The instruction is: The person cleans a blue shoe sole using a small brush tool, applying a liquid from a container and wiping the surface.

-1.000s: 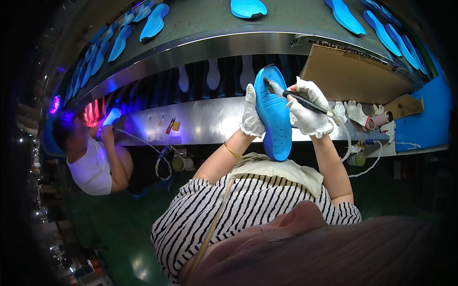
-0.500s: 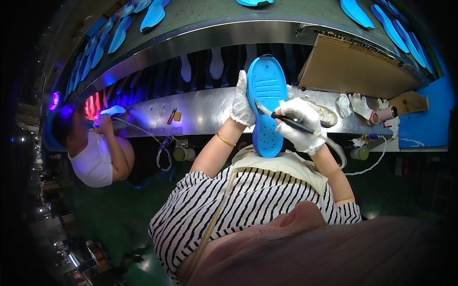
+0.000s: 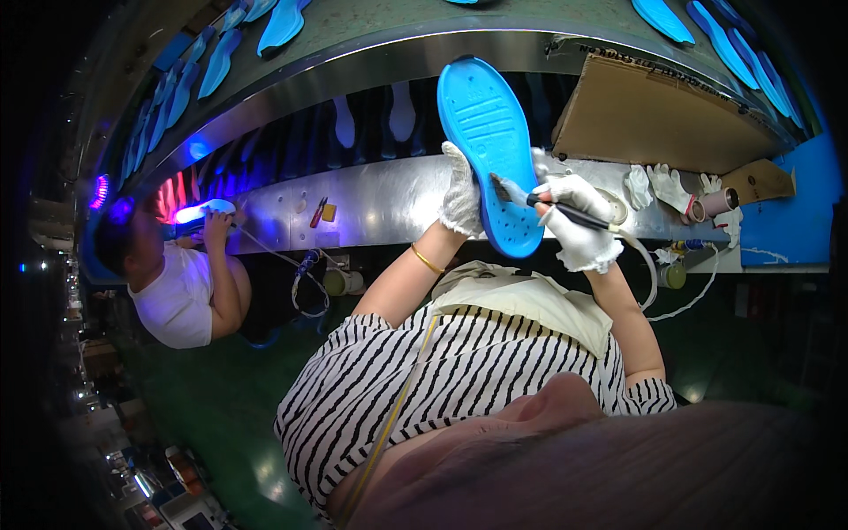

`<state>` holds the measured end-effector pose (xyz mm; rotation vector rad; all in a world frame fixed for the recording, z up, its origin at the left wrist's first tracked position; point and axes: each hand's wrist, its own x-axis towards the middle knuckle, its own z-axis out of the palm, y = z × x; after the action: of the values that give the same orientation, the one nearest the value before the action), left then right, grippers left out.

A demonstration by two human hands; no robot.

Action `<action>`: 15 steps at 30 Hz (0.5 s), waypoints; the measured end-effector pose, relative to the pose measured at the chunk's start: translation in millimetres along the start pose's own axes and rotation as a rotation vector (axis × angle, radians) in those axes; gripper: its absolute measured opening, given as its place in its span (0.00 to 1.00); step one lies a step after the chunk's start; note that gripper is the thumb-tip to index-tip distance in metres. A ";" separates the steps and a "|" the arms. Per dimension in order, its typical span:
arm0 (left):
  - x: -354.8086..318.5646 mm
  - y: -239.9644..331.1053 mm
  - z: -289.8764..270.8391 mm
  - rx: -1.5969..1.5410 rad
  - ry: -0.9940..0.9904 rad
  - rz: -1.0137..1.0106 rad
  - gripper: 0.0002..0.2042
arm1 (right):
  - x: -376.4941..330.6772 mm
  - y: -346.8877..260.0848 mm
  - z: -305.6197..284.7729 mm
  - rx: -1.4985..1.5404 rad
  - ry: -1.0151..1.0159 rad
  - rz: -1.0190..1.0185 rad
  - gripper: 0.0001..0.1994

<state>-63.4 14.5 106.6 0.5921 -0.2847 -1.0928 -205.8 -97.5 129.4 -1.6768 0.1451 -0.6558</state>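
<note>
A bright blue shoe sole [image 3: 486, 119] is held up in front of me, its toe end pointing away and leaning left. My left hand [image 3: 461, 196], in a white knit glove, grips the sole's left edge. My gloved right hand [image 3: 579, 221] is closed round the black handle of a brush [image 3: 511, 190]. A pale tube runs from the handle's back end. The bristles lie against the sole's inner face near the heel holes, as far as I can see. Part of my left fingers is hidden behind the sole.
Across the front runs a metal bench [image 3: 371, 199] with a red-handled tool [image 3: 318, 212] and yellow block. At right are spare gloves [image 3: 669, 187], a tape roll [image 3: 720, 201] and a cardboard box [image 3: 654, 119]. Blue soles [image 3: 283, 25] lie on the belt beyond. A co-worker [image 3: 181, 283] sits left.
The sole has moved away from me and its toe end has tipped left. The brush has shifted toward the heel area. At left, the co-worker's sole now glows brightly under the light.
</note>
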 end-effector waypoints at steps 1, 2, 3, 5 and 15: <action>8.7 -0.3 -2.1 -0.047 -0.072 0.018 0.57 | 2.8 -8.3 4.7 -0.058 -0.025 -0.124 0.08; 14.9 1.6 -4.1 -0.094 -0.137 0.043 0.59 | 6.4 -15.3 8.8 -0.112 -0.057 -0.248 0.09; 17.2 4.8 -4.7 -0.185 -0.178 0.039 0.61 | 8.7 -24.4 10.1 -0.172 -0.108 -0.302 0.10; 18.3 11.5 -7.5 -0.143 -0.149 0.083 0.61 | 11.1 -32.2 8.5 -0.142 -0.222 -0.311 0.09; 31.5 41.3 4.4 -0.208 -0.446 0.324 0.61 | 0.0 -16.8 1.8 0.122 -0.161 0.022 0.08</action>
<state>-20.8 -1.5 131.9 0.1027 -0.6223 -0.9150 -209.3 -92.1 145.0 -1.6009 0.0081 -0.5013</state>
